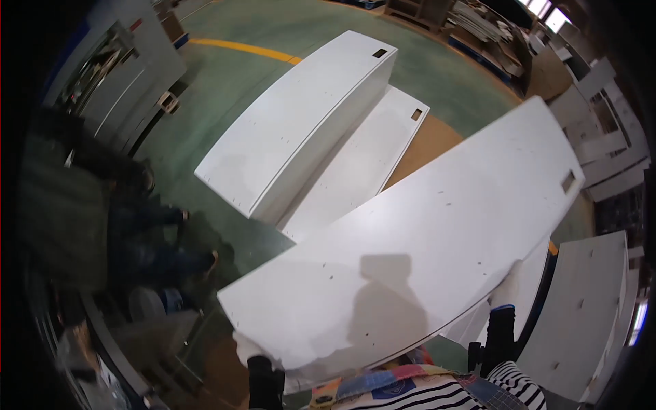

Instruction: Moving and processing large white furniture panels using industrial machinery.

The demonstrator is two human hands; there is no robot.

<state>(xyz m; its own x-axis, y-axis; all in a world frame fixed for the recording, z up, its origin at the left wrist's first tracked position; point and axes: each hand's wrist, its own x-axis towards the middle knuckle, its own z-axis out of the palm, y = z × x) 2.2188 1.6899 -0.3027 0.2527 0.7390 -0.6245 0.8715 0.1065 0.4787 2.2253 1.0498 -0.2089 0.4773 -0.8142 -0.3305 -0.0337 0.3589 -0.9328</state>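
Observation:
A long white panel (pixel 410 239) spans the space in front of me, with small drilled holes and a rectangular cutout near its far right corner. My left hand (pixel 247 347), in a white glove, grips the panel at its near left end. Further right, my right hand (pixel 506 292), also gloved, holds the panel's near long edge. Both hands are closed on it, with the fingers partly hidden by the board. A dark shadow falls across the panel's surface.
Ahead, a stack of white panels (pixel 301 116) stands beside a lower white panel (pixel 369 157) over a brown sheet (pixel 427 147). A person in dark clothes (pixel 147 239) is at left, below a grey machine (pixel 130 82). More panels (pixel 581 307) lie at right. A yellow line (pixel 239 48) crosses the green floor.

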